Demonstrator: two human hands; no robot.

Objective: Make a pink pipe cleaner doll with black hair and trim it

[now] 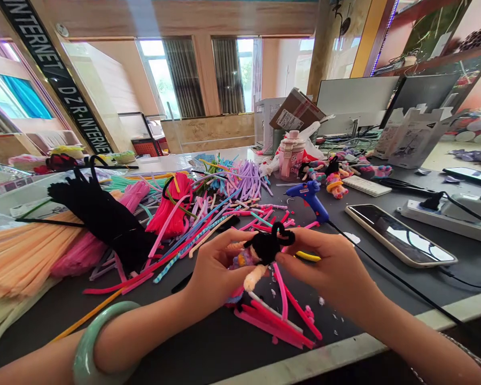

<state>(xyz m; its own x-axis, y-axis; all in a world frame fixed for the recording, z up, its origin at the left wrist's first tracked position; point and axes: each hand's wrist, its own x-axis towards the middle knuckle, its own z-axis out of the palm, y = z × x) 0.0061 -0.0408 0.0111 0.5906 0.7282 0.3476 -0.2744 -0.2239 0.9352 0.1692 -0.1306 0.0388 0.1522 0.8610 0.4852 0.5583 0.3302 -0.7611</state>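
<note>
Between my two hands is a small pipe-cleaner doll (260, 251) with black hair, a beige arm and a purple and pink body. My left hand (216, 264) grips the doll's body between thumb and fingers. At the head, my right hand (324, 262) pinches a black pipe-cleaner loop (282, 233) that sticks up from the hair. Part of the doll's body is hidden behind my left fingers. Pink and red pipe cleaners (274, 323) lie on the dark table below. A blue glue gun (310, 199) rests just beyond my right hand.
Bundles of black (104, 219), peach (28, 256) and red pipe cleaners (170, 208) fill the left side. To the right lie a phone (401, 235) and a power strip (449, 219). A pink bottle (292, 155) and finished dolls (336, 182) stand farther back. The glue gun's cable (393, 272) crosses the right side.
</note>
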